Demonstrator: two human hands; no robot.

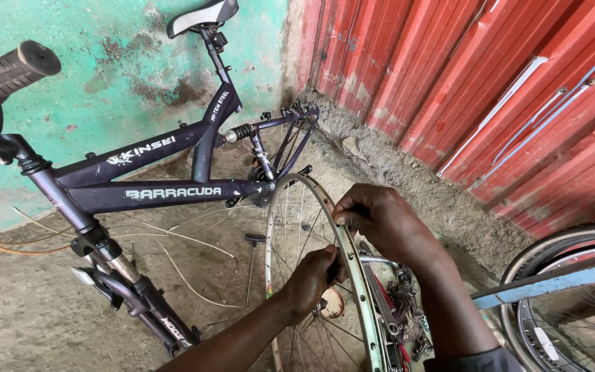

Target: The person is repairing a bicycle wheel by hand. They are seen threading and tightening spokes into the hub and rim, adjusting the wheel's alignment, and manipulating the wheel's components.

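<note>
Truing step: left hand (pixel 309 279) clamped among spokes (pixel 290 227), right hand (pixel 373 217) pinching bare wheel rim (pixel 352 275). Next, probably: steady rim, small spoke adjustment.

The rim (pixel 352 275) runs off the bottom edge, so its lower half is unseen. The left hand (pixel 311 279) covers the spokes it closes on; what its fingers pinch cannot be told. The right hand (pixel 380 217) hides a stretch of rim. The bike (pixel 160 182) loses its bars and fork at the edges. The second wheel (pixel 566 296) is cut off at the right. Small parts (pixel 404 303) behind the rim are too cluttered to name.
</note>
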